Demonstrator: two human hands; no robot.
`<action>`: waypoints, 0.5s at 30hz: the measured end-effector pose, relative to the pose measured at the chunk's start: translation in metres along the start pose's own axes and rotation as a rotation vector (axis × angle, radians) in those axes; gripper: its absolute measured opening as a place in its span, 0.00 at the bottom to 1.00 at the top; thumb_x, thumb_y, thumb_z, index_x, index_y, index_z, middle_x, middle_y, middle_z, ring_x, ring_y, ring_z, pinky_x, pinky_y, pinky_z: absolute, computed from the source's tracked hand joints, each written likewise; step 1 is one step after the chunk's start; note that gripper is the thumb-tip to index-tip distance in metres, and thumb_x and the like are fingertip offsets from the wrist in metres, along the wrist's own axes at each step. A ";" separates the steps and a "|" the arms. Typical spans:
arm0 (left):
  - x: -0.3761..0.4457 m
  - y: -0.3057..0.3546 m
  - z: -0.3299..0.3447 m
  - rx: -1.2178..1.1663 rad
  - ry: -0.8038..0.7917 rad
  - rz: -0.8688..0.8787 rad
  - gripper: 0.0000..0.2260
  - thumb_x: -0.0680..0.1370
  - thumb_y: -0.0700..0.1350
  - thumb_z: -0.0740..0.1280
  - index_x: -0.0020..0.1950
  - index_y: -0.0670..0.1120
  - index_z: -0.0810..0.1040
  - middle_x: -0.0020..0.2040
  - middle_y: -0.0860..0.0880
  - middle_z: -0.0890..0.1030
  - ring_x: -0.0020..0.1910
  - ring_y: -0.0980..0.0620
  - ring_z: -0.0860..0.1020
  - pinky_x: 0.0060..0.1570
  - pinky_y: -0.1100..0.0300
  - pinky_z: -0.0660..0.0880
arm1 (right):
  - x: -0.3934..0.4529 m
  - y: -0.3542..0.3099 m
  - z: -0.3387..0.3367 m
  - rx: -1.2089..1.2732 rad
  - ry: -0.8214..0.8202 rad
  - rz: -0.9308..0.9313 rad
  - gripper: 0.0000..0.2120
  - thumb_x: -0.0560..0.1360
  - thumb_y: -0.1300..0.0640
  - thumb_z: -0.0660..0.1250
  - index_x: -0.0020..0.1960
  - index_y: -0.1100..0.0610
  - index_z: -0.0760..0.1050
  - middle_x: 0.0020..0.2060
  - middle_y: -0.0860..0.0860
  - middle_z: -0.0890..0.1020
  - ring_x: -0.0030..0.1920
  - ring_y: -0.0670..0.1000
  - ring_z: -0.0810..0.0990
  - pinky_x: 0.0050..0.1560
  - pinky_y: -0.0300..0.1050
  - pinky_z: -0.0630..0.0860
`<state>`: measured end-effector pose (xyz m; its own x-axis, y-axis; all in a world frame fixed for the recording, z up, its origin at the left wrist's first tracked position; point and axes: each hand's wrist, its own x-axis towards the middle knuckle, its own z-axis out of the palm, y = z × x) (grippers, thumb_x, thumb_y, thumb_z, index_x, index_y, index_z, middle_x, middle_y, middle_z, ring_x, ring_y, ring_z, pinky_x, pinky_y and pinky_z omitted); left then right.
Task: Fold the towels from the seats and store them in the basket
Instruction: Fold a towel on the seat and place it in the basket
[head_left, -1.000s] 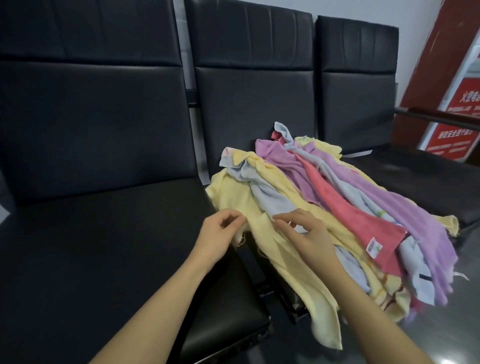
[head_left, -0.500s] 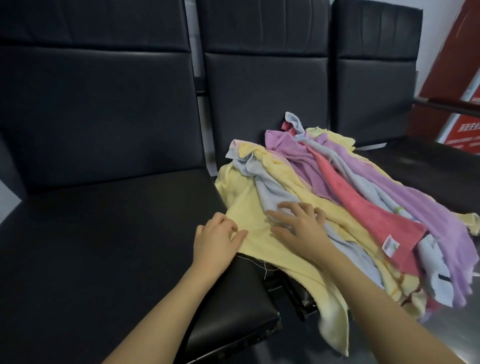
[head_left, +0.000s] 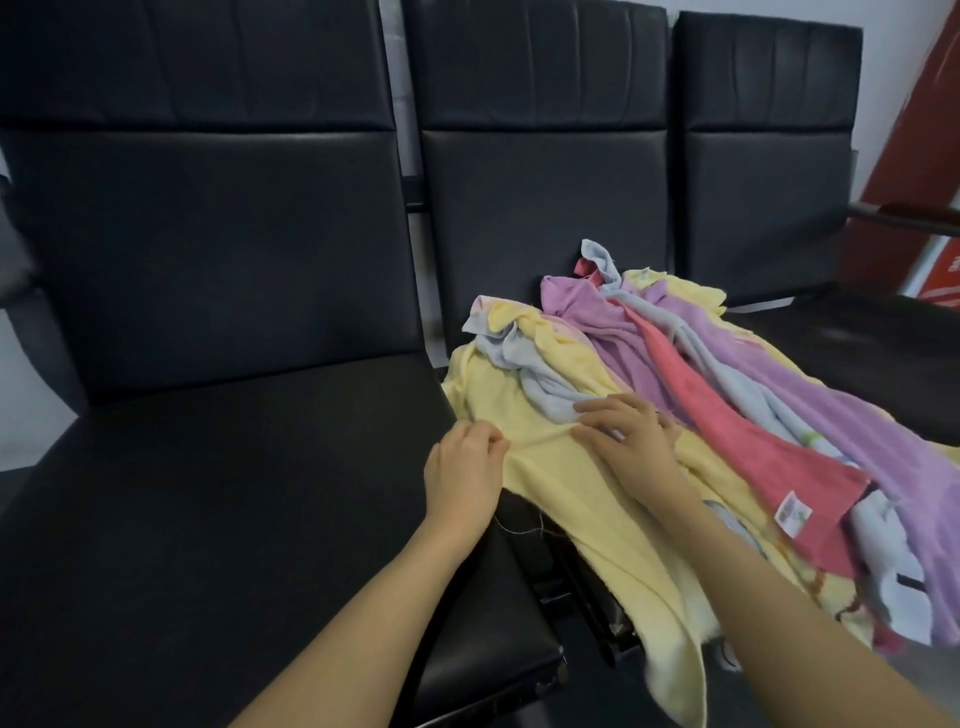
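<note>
A heap of towels covers the middle black seat: a yellow towel (head_left: 566, 483) on the near left, a pale blue one (head_left: 540, 379), a purple one (head_left: 587, 317), a pink one (head_left: 727, 441) with a white label, and more under them. My left hand (head_left: 465, 467) pinches the yellow towel's left edge at the seat gap. My right hand (head_left: 626, 431) lies with spread fingers on the yellow and pale blue towels. The yellow towel's near end hangs over the seat front. No basket is in view.
The left black seat (head_left: 223, 493) lies beside the heap, its backrest behind. A third black seat (head_left: 852, 343) stands to the right with an armrest (head_left: 904, 215). A red panel (head_left: 924, 130) leans at the far right.
My left hand shifted from the loose corner to the yellow towel's left edge and pinched it. My right hand moved up the heap and flattened its fingers. The view came closer.
</note>
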<state>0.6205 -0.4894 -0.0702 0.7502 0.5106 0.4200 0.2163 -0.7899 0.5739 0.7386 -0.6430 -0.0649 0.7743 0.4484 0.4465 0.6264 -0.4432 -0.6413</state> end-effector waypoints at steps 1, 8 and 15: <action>0.007 0.008 -0.002 -0.033 0.042 0.021 0.08 0.79 0.46 0.64 0.51 0.43 0.80 0.49 0.49 0.78 0.48 0.50 0.75 0.50 0.58 0.69 | 0.003 -0.002 -0.005 0.042 0.054 0.016 0.03 0.73 0.52 0.71 0.41 0.46 0.81 0.49 0.34 0.80 0.60 0.41 0.68 0.56 0.42 0.50; 0.072 0.062 -0.015 -0.079 0.159 0.302 0.06 0.77 0.40 0.67 0.50 0.41 0.81 0.48 0.46 0.81 0.50 0.44 0.77 0.51 0.52 0.67 | 0.039 -0.022 -0.044 0.306 0.297 0.176 0.09 0.77 0.56 0.66 0.41 0.44 0.79 0.39 0.37 0.79 0.51 0.46 0.76 0.67 0.52 0.63; 0.123 0.116 -0.029 -0.134 0.260 0.383 0.09 0.74 0.44 0.63 0.45 0.43 0.82 0.43 0.46 0.79 0.44 0.45 0.77 0.45 0.56 0.64 | 0.078 -0.039 -0.080 0.375 0.528 0.149 0.09 0.76 0.57 0.64 0.41 0.54 0.81 0.38 0.51 0.82 0.46 0.47 0.78 0.55 0.38 0.71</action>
<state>0.7199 -0.5076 0.0686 0.5753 0.2731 0.7710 -0.1402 -0.8957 0.4219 0.7819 -0.6526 0.0448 0.8499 -0.0799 0.5208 0.5093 -0.1286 -0.8509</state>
